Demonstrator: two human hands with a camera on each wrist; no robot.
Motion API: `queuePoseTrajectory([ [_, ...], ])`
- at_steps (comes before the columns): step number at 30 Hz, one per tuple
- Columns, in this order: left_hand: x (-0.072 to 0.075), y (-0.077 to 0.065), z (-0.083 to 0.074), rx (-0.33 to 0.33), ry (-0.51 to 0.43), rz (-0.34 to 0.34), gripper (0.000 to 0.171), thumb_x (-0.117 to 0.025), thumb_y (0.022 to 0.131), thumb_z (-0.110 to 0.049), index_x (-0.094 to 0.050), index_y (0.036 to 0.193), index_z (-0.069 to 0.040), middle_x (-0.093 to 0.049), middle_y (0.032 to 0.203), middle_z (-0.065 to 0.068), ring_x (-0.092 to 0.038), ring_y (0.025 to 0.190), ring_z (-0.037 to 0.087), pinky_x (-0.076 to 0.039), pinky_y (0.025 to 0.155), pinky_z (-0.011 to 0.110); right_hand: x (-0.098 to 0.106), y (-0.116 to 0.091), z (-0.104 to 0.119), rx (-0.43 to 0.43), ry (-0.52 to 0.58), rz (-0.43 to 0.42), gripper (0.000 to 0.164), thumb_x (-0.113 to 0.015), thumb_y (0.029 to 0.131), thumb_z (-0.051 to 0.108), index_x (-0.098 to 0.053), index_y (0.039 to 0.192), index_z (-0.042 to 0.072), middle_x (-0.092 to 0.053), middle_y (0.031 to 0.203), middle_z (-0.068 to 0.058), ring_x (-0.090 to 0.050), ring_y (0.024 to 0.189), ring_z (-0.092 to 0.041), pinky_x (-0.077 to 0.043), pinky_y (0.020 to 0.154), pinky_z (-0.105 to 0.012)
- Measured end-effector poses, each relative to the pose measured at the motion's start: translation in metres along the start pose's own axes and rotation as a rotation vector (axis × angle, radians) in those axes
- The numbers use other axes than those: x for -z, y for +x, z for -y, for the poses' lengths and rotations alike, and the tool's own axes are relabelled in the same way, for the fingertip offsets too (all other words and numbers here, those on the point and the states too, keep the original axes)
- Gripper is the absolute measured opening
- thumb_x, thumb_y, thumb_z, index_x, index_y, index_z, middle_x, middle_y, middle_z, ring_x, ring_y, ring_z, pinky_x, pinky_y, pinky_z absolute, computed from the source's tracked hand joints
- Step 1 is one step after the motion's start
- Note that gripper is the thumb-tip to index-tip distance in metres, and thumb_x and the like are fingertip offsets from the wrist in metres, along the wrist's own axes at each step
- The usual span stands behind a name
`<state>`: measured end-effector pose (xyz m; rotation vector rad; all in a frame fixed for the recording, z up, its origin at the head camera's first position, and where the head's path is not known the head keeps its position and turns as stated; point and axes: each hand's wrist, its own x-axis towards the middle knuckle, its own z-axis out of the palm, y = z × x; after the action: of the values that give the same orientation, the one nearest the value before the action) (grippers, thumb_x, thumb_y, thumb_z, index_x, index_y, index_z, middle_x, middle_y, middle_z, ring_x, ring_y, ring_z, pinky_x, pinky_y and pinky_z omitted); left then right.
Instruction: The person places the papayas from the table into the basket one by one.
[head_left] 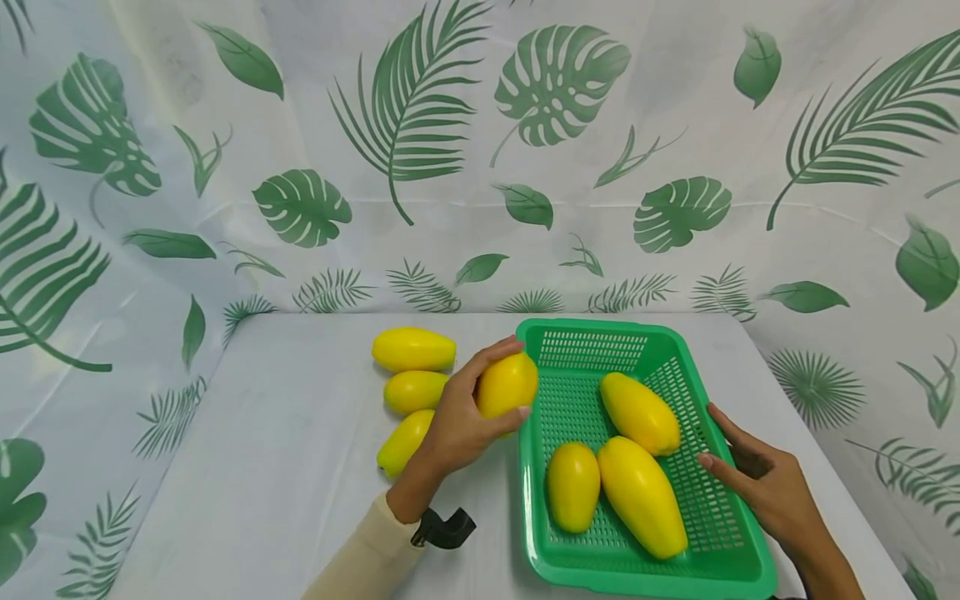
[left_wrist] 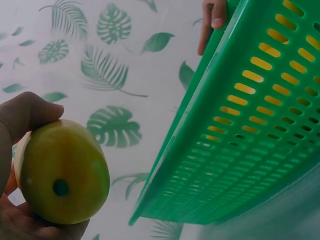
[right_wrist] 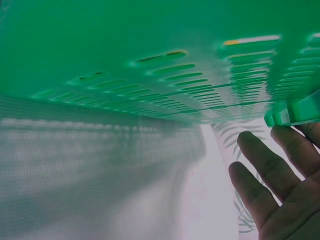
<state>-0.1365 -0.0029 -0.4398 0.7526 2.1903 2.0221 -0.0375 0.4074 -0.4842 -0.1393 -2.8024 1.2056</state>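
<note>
In the head view, my left hand [head_left: 467, 417] holds a yellow papaya [head_left: 508, 385], thumb on one side and fingers on the other, just above the left rim of a green plastic basket [head_left: 528, 500]. The left wrist view shows this papaya's end with a dark green spot. Inside the basket lie three more: an upper papaya [head_left: 640, 412], a large papaya [head_left: 643, 497] and a smaller papaya [head_left: 573, 487]. At the basket's right rim, my right hand [head_left: 776, 483] rests with its thumb over the edge. Its fingers look fairly straight in the right wrist view [right_wrist: 280, 175].
Left of the basket, a column of three papayas lies on the white-covered table [head_left: 247, 467]: a far papaya [head_left: 414, 349], a middle papaya [head_left: 415, 392] and a near papaya [head_left: 405, 442], partly behind my left hand. A leaf-patterned cloth [head_left: 450, 150] hangs behind and at the sides.
</note>
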Motion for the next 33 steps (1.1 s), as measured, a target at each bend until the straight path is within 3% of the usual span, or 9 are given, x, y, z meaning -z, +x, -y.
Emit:
queuePoseTrajectory([
  [7, -0.012, 0.005, 0.004, -0.004, -0.014, 0.037, 0.071, -0.078, 0.090, -0.015, -0.052, 0.155, -0.028, -0.046, 0.165, -0.013, -0.053, 0.144, 0.019, -0.052, 0.108, 0.046, 0.001, -0.002, 0.002, 0.014, -0.016, 0.001, 0.072, -0.076, 0.101, 0.028, -0.041, 0.164, 0.032, -0.040, 0.165, 0.016, -0.043, 0.120, 0.026, -0.044, 0.085, 0.001],
  [22, -0.030, 0.017, 0.014, -0.033, -0.030, 0.094, 0.071, -0.079, 0.091, -0.018, -0.051, 0.156, -0.022, -0.050, 0.161, -0.010, -0.054, 0.143, 0.017, -0.055, 0.105, 0.038, 0.001, -0.003, 0.004, 0.036, -0.001, -0.001, 0.072, -0.075, 0.101, 0.026, -0.040, 0.164, 0.030, -0.044, 0.165, 0.009, -0.047, 0.118, 0.025, -0.050, 0.083, -0.004],
  [33, -0.042, 0.024, 0.018, -0.015, -0.076, 0.102, 0.072, -0.082, 0.090, -0.018, -0.052, 0.155, -0.023, -0.055, 0.156, -0.003, -0.060, 0.127, 0.018, -0.057, 0.100, 0.034, -0.001, -0.003, 0.004, 0.026, 0.018, 0.002, 0.072, -0.074, 0.102, 0.024, -0.039, 0.165, 0.030, -0.048, 0.158, 0.008, -0.051, 0.115, 0.025, -0.058, 0.078, -0.013],
])
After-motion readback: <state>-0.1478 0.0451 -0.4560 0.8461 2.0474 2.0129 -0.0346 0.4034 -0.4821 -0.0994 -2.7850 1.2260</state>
